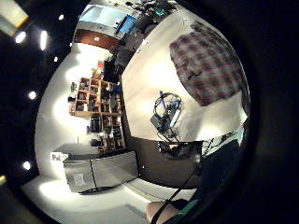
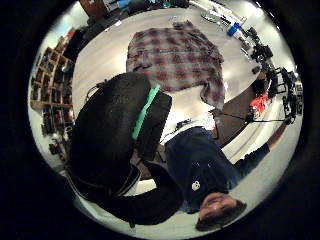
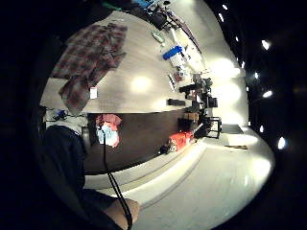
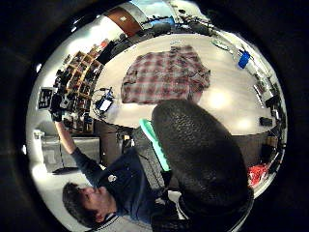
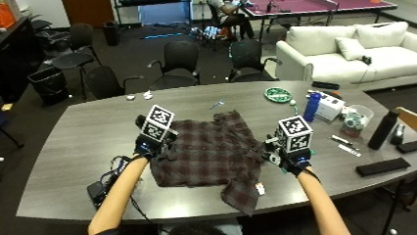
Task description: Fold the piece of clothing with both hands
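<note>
Plaid shirt (image 5: 208, 159): spread flat mid-surface (image 5: 78, 142); left hand (image 5: 151, 142) and right hand (image 5: 287, 157) raised beside its edges; fingers' state: cannot tell.

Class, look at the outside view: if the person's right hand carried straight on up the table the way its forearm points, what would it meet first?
Probably the blue bottle, standing upright beyond the right hand, near the white box. Bare table lies between them. The hand's height above the table is unclear, so it might pass over.
</note>
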Motion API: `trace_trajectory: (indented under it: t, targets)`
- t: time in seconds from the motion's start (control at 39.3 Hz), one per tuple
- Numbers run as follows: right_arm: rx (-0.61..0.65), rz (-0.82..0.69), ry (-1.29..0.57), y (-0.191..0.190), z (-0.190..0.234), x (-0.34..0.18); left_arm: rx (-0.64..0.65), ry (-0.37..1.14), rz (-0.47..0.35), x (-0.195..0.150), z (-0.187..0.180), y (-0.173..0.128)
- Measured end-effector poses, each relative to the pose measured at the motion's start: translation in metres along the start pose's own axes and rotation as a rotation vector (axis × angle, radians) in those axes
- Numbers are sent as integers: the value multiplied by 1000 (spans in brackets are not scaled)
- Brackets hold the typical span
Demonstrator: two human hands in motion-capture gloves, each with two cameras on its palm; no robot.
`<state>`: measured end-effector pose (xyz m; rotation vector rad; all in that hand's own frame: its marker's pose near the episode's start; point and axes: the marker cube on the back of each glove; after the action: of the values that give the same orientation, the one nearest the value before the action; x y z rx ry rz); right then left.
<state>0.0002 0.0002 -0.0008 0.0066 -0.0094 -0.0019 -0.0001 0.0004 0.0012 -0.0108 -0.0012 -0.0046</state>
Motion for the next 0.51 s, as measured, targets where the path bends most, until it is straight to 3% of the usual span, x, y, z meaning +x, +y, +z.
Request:
trace_trajectory:
  t: [0.28,0.51]
  targets:
    - [7,2,-15,-5,-5,2,-9,30,21,1,3,1]
    - [-73,-44,-64,-20,-1,-7,-76,280,101,3,23,10]
